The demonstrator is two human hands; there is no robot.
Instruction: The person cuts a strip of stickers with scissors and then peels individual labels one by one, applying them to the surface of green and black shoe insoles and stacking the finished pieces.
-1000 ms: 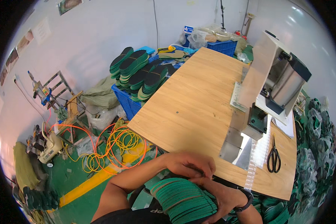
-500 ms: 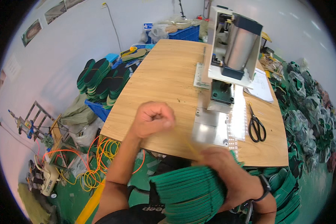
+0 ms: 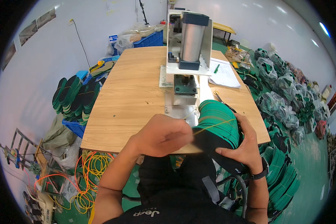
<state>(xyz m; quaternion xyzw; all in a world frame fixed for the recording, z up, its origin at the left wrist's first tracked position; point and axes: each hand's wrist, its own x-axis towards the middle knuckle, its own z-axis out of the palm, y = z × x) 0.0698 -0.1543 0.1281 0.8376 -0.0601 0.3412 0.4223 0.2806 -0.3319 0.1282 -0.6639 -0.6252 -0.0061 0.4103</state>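
Observation:
My right hand grips a thick stack of insoles, green along the edges with a black face showing toward me. The stack rests tilted over the near edge of the table, thumb on the black face and fingers round the far side. A thin yellow band crosses the green edges and runs leftward to my left hand. That hand is closed, its fingertips slightly blurred, with the end of the band at its fingers.
A pneumatic press stands on the wooden table. Behind the stack lie black scissors, and farther back a notepad with a green pen. Insole piles fill a blue crate at left; bagged goods line the right.
The insole stack has come up from my lap to the table edge and turned, black face showing. Both hands moved with it, the yellow band still stretched between them. The view has shifted right.

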